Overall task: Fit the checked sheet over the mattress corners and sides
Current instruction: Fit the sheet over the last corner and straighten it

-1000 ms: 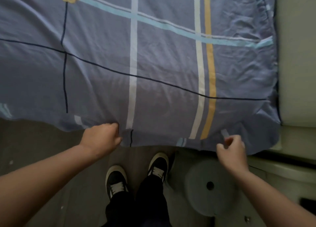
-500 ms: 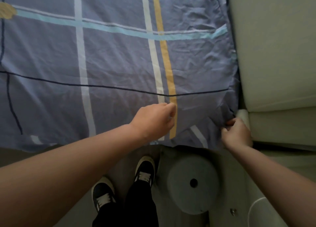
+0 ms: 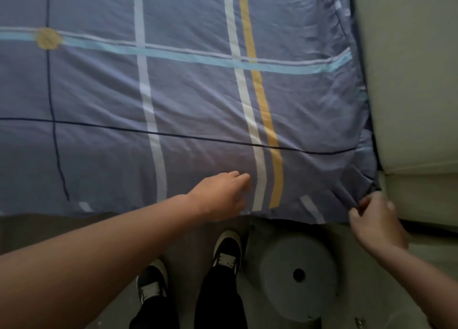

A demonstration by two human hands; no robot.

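Two hands on checked sheet [image 3: 193, 100], right hand [image 3: 376, 219] pinching corner, left hand [image 3: 223, 194] flat.

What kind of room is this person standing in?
Most likely a bedroom: a blue-grey checked sheet covers a mattress, a pale cushioned piece of furniture sits beside it, and a round grey stool stands on the floor.

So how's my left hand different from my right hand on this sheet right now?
The left hand lies flat with fingers extended on top of the checked sheet, beside the white and yellow stripes; the right hand is curled, pinching bunched fabric at the near right corner. The left sits farther in, the right at the edge. Both touch the sheet.
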